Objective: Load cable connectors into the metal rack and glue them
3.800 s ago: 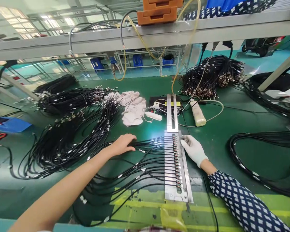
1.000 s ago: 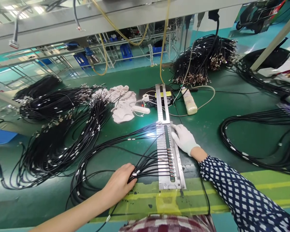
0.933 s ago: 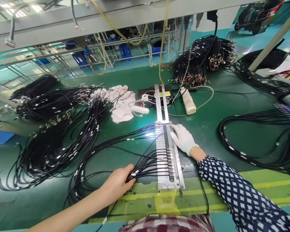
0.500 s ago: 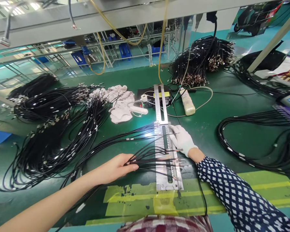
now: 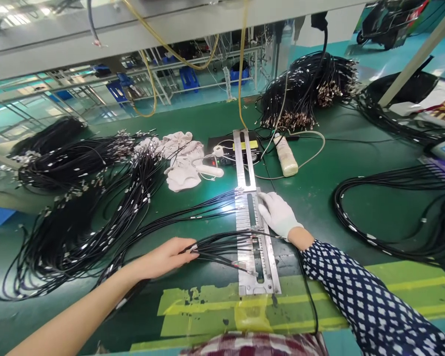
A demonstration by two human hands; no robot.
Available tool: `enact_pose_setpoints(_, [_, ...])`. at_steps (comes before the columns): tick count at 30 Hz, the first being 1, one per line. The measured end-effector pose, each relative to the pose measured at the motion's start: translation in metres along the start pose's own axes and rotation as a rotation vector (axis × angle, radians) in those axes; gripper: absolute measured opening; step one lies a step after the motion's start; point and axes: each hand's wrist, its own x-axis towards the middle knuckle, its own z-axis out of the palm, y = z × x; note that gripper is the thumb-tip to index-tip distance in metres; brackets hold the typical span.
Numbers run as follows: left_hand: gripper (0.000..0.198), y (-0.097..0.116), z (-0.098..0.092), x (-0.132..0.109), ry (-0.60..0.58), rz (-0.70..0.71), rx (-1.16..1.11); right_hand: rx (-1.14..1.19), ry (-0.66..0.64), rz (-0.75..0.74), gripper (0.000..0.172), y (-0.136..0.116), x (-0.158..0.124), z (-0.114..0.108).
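Note:
My bare left hand is closed round a bunch of thin black cables, whose metal-tipped ends hang just above a slotted metal jig on the green bench. My right hand, in a white glove, rests on the jig's right edge with its fingers stretched flat. A second group of cables runs left from the jig's upper slots.
Big heaps of black cables lie at the left, the back right and the right. Behind the jig are white gloves, a black control box and a cream handle tool. Yellow tape marks the near edge.
My left hand gathered the lower cables and pulled them left, lifting their ends out of the jig's slots. My right hand stayed pressed on the jig's edge.

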Motion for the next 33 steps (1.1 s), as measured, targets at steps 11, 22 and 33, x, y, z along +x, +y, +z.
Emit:
enact_pose_setpoints(11, [0.047, -0.019, -0.010, 0.000, 0.157, -0.048, 0.168, 0.017, -0.010, 0.003, 0.038, 0.001, 0.000, 0.000])
enact_pose_setpoints(22, [0.126, 0.003, -0.008, 0.081, 0.400, 0.026, 0.558, 0.067, 0.008, -0.014, 0.039, 0.003, 0.000, 0.002])
enact_pose_setpoints(33, [0.018, 0.053, -0.005, 0.066, 0.285, -0.004, 0.596, 0.305, 0.117, -0.084, 0.037, 0.020, -0.001, 0.007])
